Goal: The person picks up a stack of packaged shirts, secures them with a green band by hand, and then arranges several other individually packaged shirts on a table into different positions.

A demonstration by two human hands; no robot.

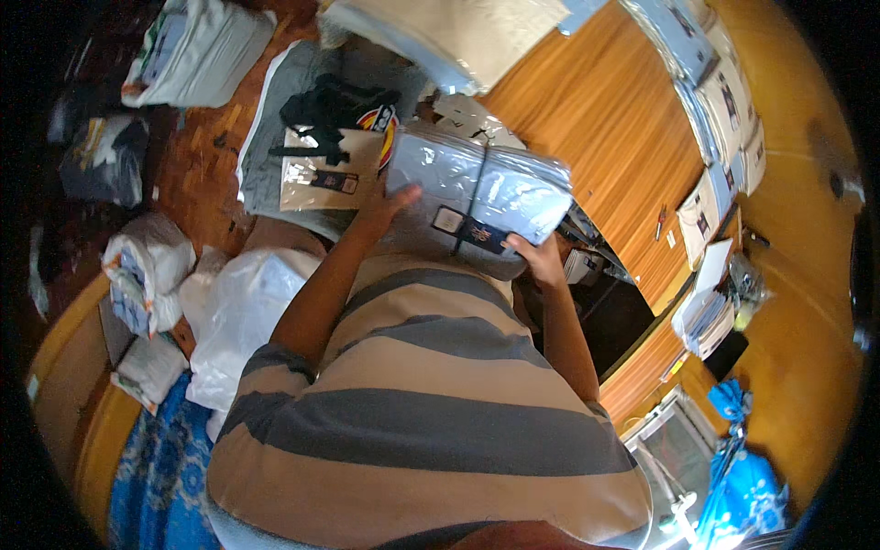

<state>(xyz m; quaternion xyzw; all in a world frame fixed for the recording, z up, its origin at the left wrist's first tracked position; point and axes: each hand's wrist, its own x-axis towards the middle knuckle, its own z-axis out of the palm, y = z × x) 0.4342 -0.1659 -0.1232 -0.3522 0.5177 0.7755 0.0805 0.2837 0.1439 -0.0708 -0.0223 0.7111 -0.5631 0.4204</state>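
A stack of light blue folded garments in clear plastic (518,188) is held in front of my chest, bound by a dark strap with a dark label at its near edge. My left hand (392,209) grips its left end, the thumb on top. At the right near corner my right hand (541,259) closes round the stack, thumb beside the label; the fingers below are hidden. Just left of the stack lies a cream packaged garment (312,188) with a dark label, and beyond it a bunch of black straps (335,105), both on grey cloth (266,156).
A wooden table (587,110) stands ahead to the right, with packaged garments (724,101) along its far side and a cream stack (477,37) at its left end. White plastic bags (252,307) sit at my left. A blue bag (742,486) is at the lower right.
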